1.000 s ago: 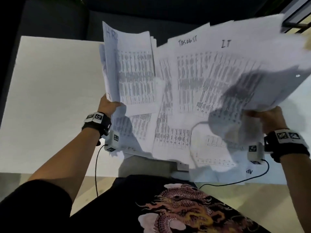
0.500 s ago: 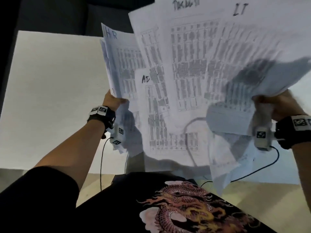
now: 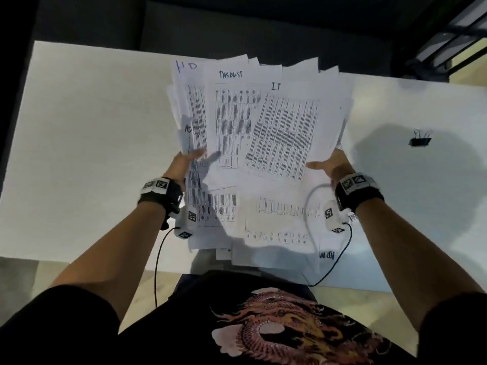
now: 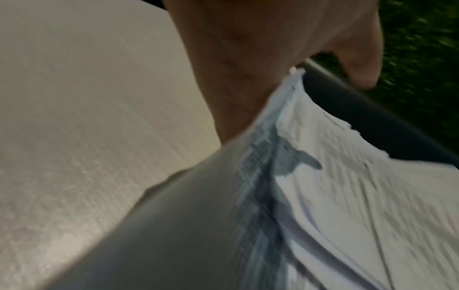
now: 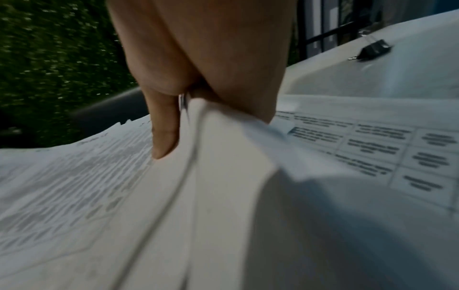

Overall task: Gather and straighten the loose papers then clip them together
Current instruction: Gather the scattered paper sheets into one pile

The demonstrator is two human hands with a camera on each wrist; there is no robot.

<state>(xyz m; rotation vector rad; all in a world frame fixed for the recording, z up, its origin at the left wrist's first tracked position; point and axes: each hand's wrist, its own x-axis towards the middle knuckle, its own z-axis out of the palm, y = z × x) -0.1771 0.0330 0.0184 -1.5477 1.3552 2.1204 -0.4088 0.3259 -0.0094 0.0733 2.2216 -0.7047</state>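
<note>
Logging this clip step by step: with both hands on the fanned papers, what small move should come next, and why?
Probably tap the papers on the table to square them. The left hand and right hand hold the sides, but the sheets splay at different angles. The binder clip lies untouched to the right.

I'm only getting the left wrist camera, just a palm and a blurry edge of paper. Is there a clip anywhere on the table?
Observer: Yes. A black binder clip lies on the white table, off to the right of the papers, with no hand on it.
Operator: What's the right hand doing?
Observer: The right hand holds the right edge of the papers, with its thumb on top.
Operator: Is the stack squared up yet?
Observer: No. The sheets are fanned at different angles, and their corners stick out along the top.
</note>
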